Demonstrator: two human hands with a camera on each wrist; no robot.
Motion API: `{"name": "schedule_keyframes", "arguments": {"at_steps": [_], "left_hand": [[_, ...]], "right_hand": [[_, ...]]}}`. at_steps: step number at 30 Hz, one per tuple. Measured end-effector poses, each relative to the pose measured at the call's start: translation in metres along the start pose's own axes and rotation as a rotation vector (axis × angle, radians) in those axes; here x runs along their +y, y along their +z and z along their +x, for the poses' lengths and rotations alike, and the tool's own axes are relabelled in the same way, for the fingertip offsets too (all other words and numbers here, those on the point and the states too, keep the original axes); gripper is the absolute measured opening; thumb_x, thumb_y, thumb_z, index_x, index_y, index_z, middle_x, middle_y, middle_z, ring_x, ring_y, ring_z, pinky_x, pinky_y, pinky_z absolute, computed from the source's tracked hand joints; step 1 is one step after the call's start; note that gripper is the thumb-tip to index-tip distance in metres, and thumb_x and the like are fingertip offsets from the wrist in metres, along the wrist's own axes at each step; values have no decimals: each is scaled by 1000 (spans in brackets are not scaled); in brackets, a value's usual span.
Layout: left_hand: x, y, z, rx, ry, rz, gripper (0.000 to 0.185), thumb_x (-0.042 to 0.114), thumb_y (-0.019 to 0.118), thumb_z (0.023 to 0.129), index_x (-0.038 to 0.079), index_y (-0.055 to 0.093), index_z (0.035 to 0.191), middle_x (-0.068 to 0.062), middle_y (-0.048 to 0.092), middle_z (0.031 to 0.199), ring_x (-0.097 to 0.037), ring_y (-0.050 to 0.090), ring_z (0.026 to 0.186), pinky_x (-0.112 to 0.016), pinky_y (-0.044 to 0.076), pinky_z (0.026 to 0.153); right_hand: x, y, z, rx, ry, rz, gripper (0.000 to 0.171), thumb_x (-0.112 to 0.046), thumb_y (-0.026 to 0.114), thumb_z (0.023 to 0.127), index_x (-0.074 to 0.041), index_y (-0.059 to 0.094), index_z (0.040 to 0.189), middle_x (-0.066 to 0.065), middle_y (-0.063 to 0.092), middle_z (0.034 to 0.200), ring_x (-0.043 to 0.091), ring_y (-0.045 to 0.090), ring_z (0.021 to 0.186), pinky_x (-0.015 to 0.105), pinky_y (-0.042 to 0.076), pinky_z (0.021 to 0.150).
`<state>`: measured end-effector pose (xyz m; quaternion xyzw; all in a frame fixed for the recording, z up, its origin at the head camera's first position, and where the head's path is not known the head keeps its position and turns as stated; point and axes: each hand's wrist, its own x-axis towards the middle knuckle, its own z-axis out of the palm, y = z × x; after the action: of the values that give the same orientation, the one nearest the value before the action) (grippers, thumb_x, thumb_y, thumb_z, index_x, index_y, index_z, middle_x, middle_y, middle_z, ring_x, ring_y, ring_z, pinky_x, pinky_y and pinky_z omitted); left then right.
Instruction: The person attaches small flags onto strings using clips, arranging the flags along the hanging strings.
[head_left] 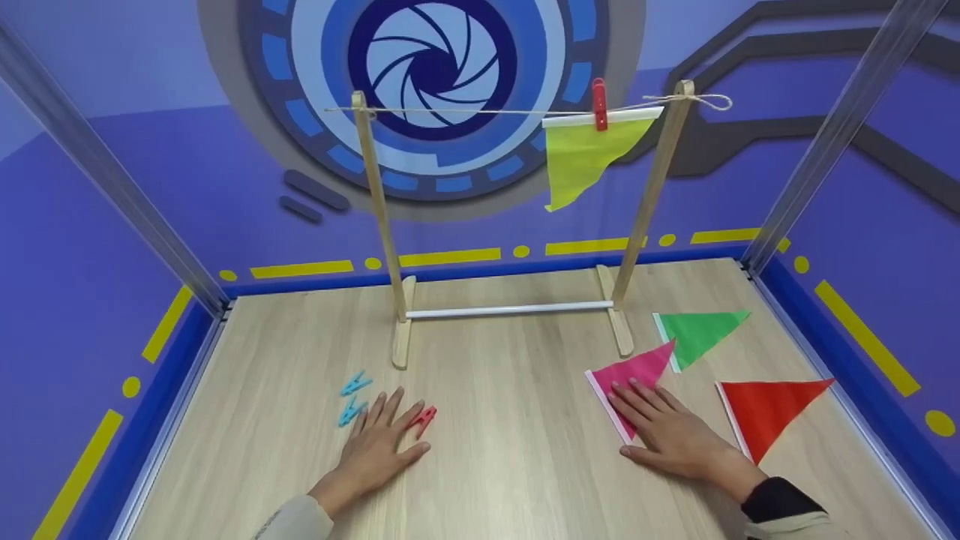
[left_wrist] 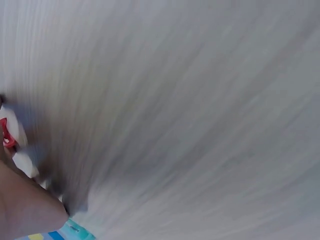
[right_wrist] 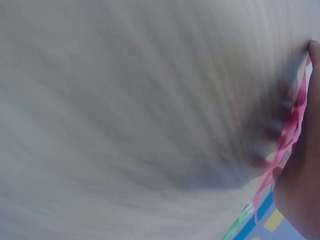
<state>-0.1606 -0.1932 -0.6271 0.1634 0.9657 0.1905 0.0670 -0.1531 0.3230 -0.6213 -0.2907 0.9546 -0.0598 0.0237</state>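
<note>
My left hand (head_left: 379, 442) lies flat on the wooden table, fingers straight, with a red clothespin (head_left: 424, 418) under or beside its fingertips; that red clothespin (left_wrist: 6, 135) shows at the left edge of the blurred left wrist view. My right hand (head_left: 664, 431) rests flat on a pink triangular flag (head_left: 637, 371), fingers spread; the pink flag's edge (right_wrist: 295, 120) shows in the right wrist view. A yellow flag (head_left: 581, 157) hangs from the string of a wooden rack (head_left: 375, 210), pinned by a red clothespin (head_left: 598, 103).
Two blue clothespins (head_left: 352, 397) lie left of my left hand. A green flag (head_left: 701, 330) and a red flag (head_left: 772, 405) lie on the table (head_left: 510, 465) at the right. Purple walls and clear corner posts enclose the table.
</note>
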Motion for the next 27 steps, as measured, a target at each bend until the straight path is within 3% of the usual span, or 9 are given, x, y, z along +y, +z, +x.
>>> {"name": "schedule_keyframes", "arguments": {"at_steps": [9,16,22,27], "left_hand": [[2,4,0,36,7,-18,71,64,55,96,26,44,155,-12,23,168,-43,14,154,-67,10,120],[1,2,-3,19,14,-19,69,61,53,99,24,42,156,-13,21,168,-44,13,154,-68,8,119],[0,7,-5,64,44,-17,59,48,50,105,18,44,155,-18,25,166,-46,17,152,-69,10,118],[-3,12,-4,103,54,-1,56,46,49,106,18,45,154,-18,28,164,-46,21,151,-69,13,118]], "right_hand": [[2,2,3,28,-39,-19,78,-64,51,98,-20,33,160,5,30,166,37,21,154,64,16,120],[2,1,6,-21,-48,18,78,-62,49,100,-16,32,160,8,30,165,35,25,152,61,23,120],[-2,1,9,-42,-31,50,77,-57,50,102,-9,32,159,11,32,165,34,30,151,55,29,119],[-7,2,12,47,-76,-52,64,-38,59,101,-1,44,152,17,43,157,36,40,144,53,38,114]]}}
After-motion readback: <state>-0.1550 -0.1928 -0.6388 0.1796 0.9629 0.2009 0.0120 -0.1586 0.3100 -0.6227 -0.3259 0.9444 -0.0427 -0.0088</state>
